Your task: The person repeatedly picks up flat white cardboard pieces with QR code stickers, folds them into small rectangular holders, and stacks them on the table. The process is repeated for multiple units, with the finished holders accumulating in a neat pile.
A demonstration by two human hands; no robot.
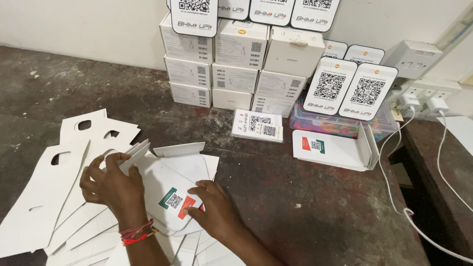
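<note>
A white flat cardboard box blank (167,189), side flaps raised, lies printed-side up on similar blanks.

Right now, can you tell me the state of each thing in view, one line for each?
Left hand: grips the side flap of the white carton.
Right hand: presses flat on the carton.
White carton: unfolded, half folded up, lying on the flat blanks.
Flat blanks: unfolded, spread in a loose pile.
Stacked boxes: closed, piled against the wall.
Chargers: plugged in.
</note>
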